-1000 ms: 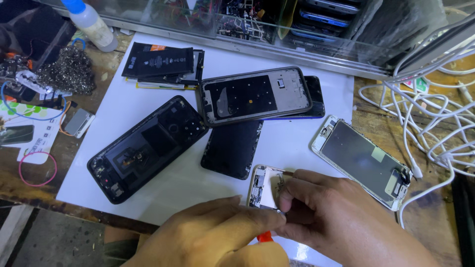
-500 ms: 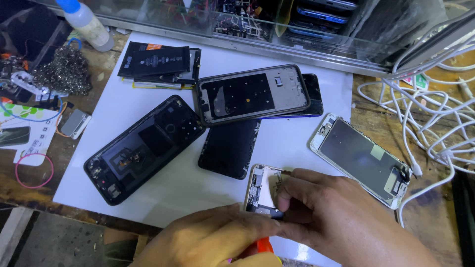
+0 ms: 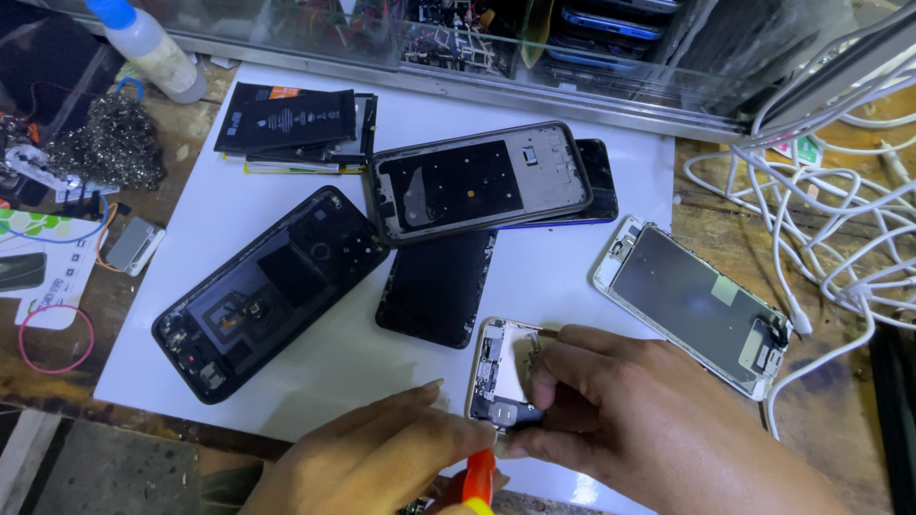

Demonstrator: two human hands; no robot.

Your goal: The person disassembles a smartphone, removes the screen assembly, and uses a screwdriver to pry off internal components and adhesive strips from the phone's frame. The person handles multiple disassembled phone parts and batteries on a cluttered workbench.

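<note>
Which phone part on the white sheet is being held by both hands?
The small silver phone frame at the sheet's near edge; the other phone parts lie untouched farther back.

Left hand, right hand: bare, no rings, no sleeves, short nails

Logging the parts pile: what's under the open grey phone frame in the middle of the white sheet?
Under the grey phone frame lie a dark glossy phone, sticking out at its right end, and a black panel reaching toward the hands. How far each runs beneath it is covered.
</note>
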